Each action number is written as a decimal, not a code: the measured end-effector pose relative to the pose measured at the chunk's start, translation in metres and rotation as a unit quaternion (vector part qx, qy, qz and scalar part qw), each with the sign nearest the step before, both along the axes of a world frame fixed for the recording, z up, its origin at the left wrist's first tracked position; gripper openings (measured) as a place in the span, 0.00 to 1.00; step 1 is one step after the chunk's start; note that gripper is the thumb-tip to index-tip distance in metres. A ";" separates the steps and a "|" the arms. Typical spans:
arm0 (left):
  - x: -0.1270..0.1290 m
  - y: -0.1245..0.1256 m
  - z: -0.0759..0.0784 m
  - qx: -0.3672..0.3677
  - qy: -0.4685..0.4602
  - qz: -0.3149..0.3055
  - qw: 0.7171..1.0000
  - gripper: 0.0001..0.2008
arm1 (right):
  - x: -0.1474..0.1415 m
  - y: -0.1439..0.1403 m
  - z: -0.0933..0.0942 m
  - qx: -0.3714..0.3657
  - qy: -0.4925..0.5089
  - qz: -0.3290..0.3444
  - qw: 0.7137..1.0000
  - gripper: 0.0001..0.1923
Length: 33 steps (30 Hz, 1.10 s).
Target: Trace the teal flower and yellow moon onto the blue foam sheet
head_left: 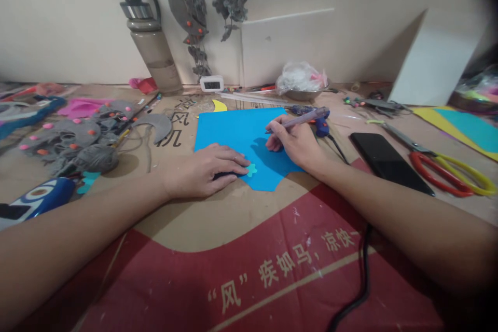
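A blue sheet (pixel 229 127) with cut-out lower edges lies on the cardboard. My left hand (pixel 212 168) rests on its lower left part, fingers stretched out. Under or against those fingertips sits a small light-green flower shape (pixel 252 169), partly covered. My right hand (pixel 290 140) is closed around a pen (pixel 307 116), held slanting above the right side of the sheet. Whether the pen tip touches the paper I cannot tell.
On the right lie a black phone (pixel 389 161) and red-and-yellow-handled scissors (pixel 443 166). A blue glue gun (pixel 322 125) trails a black cable (pixel 365 270). Grey felt pieces (pixel 81 135) heap up at left. A bottle (pixel 153 57) and a small clock (pixel 212 84) stand behind.
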<state>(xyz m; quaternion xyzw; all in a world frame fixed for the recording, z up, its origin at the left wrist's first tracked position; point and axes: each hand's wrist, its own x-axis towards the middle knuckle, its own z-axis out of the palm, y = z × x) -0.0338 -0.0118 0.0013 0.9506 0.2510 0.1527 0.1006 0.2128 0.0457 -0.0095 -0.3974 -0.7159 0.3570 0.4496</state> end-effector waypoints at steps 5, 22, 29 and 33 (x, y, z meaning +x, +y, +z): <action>0.005 -0.006 0.001 0.007 -0.003 0.023 1.000 0.14 | 0.004 0.002 -0.001 0.026 -0.032 -0.025 0.999 0.14; 0.006 -0.005 -0.001 0.010 -0.007 0.023 1.000 0.14 | 0.000 -0.009 0.000 0.037 -0.028 0.013 0.999 0.15; 0.004 -0.004 0.000 0.008 -0.006 0.001 1.000 0.14 | 0.001 -0.007 -0.002 0.037 -0.022 0.012 0.999 0.15; 0.003 -0.008 0.004 0.013 -0.058 0.039 0.997 0.14 | 0.000 -0.007 -0.001 0.045 -0.040 0.010 0.998 0.15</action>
